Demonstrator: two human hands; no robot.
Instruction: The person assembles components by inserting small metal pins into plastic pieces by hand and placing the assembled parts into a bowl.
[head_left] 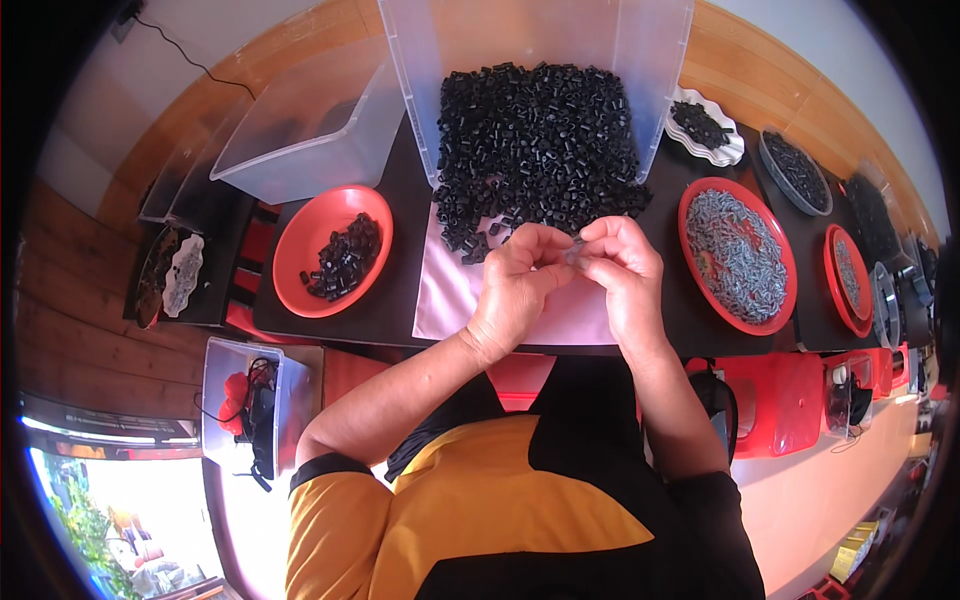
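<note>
Both hands meet over the near edge of a pink cloth point(450, 290), fingertips together. My left hand point(515, 290) is closed in a pinch, and so is my right hand point(628, 275). Between their fingertips sits a small greyish piece point(573, 254); its exact kind is too small to tell. Just beyond the hands, a heap of short black cylindrical pieces point(540, 140) spills onto the cloth from a clear plastic bin point(420, 100) tipped toward me. To the right, a red bowl point(690, 255) holds many thin silver-grey, screw-like pieces point(740, 262).
At left, another red bowl point(290, 265) holds black pieces, with a clear bin point(290, 150) behind it. Stacked white scalloped plates point(735, 150) and a grey bowl point(815, 200) stand back right. Below the table's left side is a bin of cables point(290, 400).
</note>
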